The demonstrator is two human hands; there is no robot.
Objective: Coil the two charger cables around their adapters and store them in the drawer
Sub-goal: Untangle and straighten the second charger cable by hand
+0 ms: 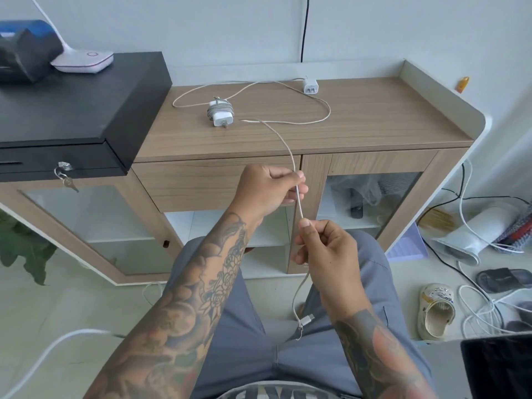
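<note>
Presently, item by item:
Left hand point(269, 187): pinching loose charger cable point(291, 156), feeding it.
Right hand point(326, 249): pinching same cable lower, keeping it taut.
Small adapter point(310, 86): rear of surface point(374, 116), unwound.
Wrapped adapter point(219, 112): finished, waiting.
Drawer point(213, 184): closed.

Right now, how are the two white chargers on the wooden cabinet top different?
The white adapter near the front already has its grey cable coiled around it; the small white adapter by the wall has its beige cable trailing loose across the top to both hands, the left hand and the right hand. The front one looks bigger and lies flat. Both are white with prongs facing us.
</note>
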